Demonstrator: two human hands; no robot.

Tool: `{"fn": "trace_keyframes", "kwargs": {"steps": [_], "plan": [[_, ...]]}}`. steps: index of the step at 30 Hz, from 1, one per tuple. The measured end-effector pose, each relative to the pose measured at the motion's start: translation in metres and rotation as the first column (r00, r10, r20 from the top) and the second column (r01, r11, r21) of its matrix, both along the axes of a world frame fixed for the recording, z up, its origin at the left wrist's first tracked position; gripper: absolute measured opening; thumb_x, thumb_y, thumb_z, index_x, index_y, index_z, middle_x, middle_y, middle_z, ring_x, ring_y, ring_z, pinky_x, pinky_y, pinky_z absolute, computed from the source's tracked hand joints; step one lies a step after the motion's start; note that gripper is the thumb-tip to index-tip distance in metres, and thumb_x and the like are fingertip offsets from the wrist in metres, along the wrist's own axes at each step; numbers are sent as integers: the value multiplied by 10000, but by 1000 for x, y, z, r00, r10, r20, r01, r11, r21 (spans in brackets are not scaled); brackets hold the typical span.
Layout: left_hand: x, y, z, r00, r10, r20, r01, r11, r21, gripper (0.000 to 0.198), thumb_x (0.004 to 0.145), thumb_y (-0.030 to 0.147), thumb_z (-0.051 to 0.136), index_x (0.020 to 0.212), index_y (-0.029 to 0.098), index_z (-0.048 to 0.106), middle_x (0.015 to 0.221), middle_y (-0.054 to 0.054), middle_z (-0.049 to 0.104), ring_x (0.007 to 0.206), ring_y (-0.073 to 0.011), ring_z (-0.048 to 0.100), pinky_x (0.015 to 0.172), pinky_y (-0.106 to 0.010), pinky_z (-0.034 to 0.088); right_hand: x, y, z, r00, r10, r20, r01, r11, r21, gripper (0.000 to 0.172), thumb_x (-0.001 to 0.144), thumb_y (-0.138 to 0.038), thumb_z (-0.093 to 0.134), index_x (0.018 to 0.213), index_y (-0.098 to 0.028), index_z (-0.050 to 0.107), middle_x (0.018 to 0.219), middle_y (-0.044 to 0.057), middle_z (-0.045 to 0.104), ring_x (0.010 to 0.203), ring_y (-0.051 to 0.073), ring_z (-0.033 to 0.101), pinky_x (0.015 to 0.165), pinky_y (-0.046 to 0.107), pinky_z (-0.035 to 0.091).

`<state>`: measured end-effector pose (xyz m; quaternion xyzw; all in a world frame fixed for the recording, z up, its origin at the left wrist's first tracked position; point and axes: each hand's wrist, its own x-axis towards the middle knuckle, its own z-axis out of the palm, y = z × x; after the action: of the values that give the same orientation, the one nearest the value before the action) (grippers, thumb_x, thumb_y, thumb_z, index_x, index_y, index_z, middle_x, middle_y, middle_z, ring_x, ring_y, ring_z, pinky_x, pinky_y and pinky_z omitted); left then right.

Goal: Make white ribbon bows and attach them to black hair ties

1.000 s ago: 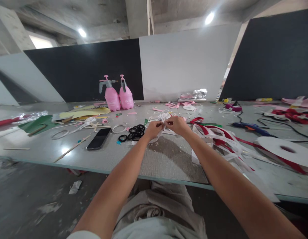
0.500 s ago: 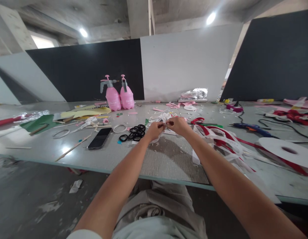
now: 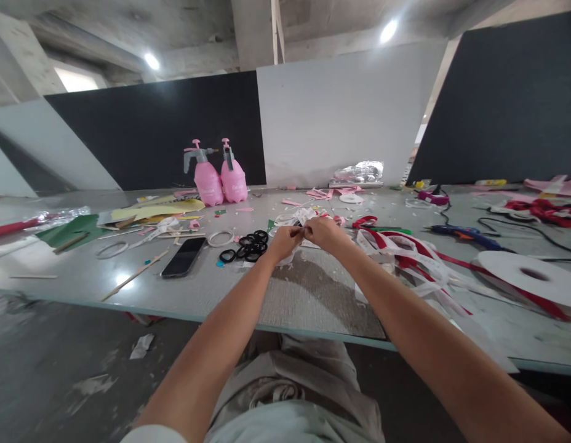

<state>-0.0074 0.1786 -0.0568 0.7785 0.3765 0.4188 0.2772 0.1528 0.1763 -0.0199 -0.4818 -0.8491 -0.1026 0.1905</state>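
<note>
My left hand (image 3: 285, 241) and my right hand (image 3: 323, 234) meet over the table, fingertips pinched close together. What they pinch is too small and hidden to name. Just behind them lies a tangle of white ribbon (image 3: 300, 215). Left of my left hand is a pile of black rings (image 3: 252, 246), with a white ring (image 3: 220, 239) beyond it. Beneath my wrists the grey board (image 3: 313, 295) shows a shadow. To the right of my right hand, red and white ribbons (image 3: 421, 261) lie loosely heaped.
A phone (image 3: 184, 257) lies at left, near thin sticks. Two pink spray bottles (image 3: 208, 183) stand at the back. On the right are a blue glue gun (image 3: 470, 237) with a cord and a large white spool (image 3: 532, 277). The table edge (image 3: 285, 331) runs close to my body.
My hands have drawn slightly closer together at the fingertips. The whole view has shifted a little; the things on the table look unmoved.
</note>
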Motion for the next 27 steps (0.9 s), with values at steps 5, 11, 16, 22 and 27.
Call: {"fn": "trace_keyframes", "kwargs": {"steps": [5,11,16,22,27], "plan": [[0,1,0,1000,22,5,-22,1000,9,256,798,298,472,610,134,529,563,31,433,574,-86,377,560,-227,273,5,6,-7,980,50,-192,-54,998,-16,217,779,-196,504,741,-147,711,733,62,698,666,143,569,593,241,300],[-1,5,0,998,24,50,-23,999,-28,250,787,308,481,601,145,518,545,38,416,543,-84,360,548,-230,274,12,9,-13,880,134,-456,-166,986,-30,233,808,-236,523,793,-146,737,729,43,702,649,132,584,606,221,366],[-1,7,-1,996,28,84,-25,999,-32,212,757,304,514,658,128,581,573,33,447,567,-86,374,568,-230,292,12,10,-16,815,145,-560,-210,976,-52,249,791,-318,614,979,-196,722,763,30,717,648,134,611,616,221,411],[0,3,3,996,26,90,-22,999,-49,234,772,323,512,664,128,584,584,35,432,578,-83,362,569,-230,277,13,8,-16,815,139,-562,-197,980,-42,204,814,-344,596,877,-199,724,728,23,712,623,132,610,600,222,400],[0,1,3,998,4,63,-3,1000,-30,272,789,314,504,575,151,463,542,48,354,561,-80,317,553,-233,243,13,2,-10,810,88,-580,-129,991,-30,238,850,-316,526,845,-155,701,661,37,689,600,135,604,588,221,392]]}}
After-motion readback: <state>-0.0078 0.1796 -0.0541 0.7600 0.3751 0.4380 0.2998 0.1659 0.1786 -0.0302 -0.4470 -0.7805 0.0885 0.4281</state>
